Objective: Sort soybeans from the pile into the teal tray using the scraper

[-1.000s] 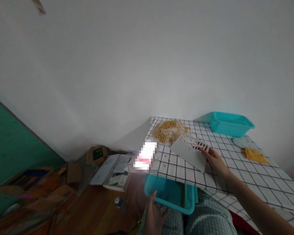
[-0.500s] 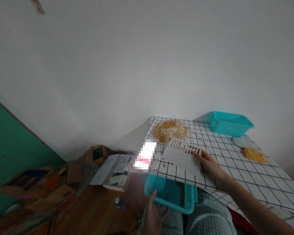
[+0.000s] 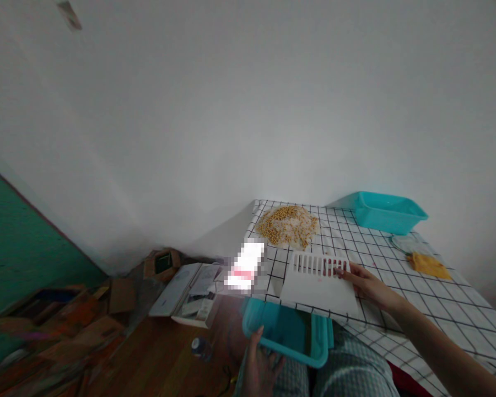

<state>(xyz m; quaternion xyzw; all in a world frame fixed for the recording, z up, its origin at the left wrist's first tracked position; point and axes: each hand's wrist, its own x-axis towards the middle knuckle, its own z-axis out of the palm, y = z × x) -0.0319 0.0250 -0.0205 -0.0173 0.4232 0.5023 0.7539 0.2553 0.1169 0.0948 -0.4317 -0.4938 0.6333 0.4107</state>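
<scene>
My left hand (image 3: 261,361) grips the near-left rim of a teal plastic basin (image 3: 291,353), thumb over the edge and fingers beneath. The basin sits tilted above my lap, just below the table edge. In my right hand (image 3: 366,284) is a flat white plastic scraper (image 3: 318,292) with a row of slots, pinched at its slotted right corner. Its broad plain side lies at the table's front edge, over the far side of the basin. Behind the scraper, a pile of yellow beans mixed with pale grains (image 3: 288,226) is spread on the checked tablecloth (image 3: 339,234).
A second teal basin (image 3: 391,212) stands at the back right, with a yellow cloth (image 3: 430,264) in front of it. A blurred bright rectangle (image 3: 246,264) lies at the table's left edge. Cardboard boxes (image 3: 122,295) and a bottle (image 3: 200,347) are on the floor.
The scraper, in my right hand, has moved toward me and right, away from the pile. Loose bits near the front edge no longer show. My left hand keeps hold of the basin.
</scene>
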